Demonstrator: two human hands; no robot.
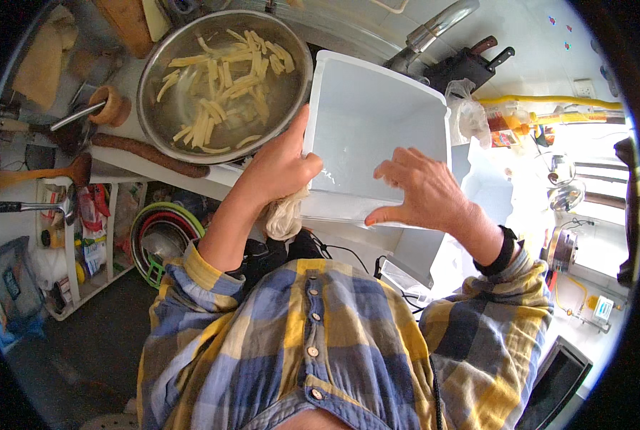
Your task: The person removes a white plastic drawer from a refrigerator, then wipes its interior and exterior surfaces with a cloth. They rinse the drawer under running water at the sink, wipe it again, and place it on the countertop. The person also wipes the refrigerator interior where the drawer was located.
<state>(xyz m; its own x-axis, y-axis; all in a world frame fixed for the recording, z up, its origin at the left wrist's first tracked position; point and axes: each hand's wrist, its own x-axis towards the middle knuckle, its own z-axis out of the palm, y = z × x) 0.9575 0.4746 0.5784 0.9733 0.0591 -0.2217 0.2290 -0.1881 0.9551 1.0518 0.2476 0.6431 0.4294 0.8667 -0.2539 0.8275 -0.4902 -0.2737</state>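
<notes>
A white plastic bin (373, 113) is tilted before me, its inside facing up and wet-looking near the lower left. My left hand (293, 161) grips its left wall; a crumpled pale cloth (286, 215) hangs just below that hand. My right hand (422, 188) is over the bin's near side with fingers spread, the thumb at the near rim; whether it touches the bin is hard to tell. To the left of the bin stands a wide steel bowl (142, 102), where pale cut strips (239, 86) lie in cloudy liquid.
A faucet (433, 32) and a knife block (459, 70) stand behind the bin. At left are a wooden mortar (114, 105), a long brown sausage-like object (153, 156) and a rack of packets (72, 242). Nested colanders (164, 236) sit below the counter; cables hang near my waist.
</notes>
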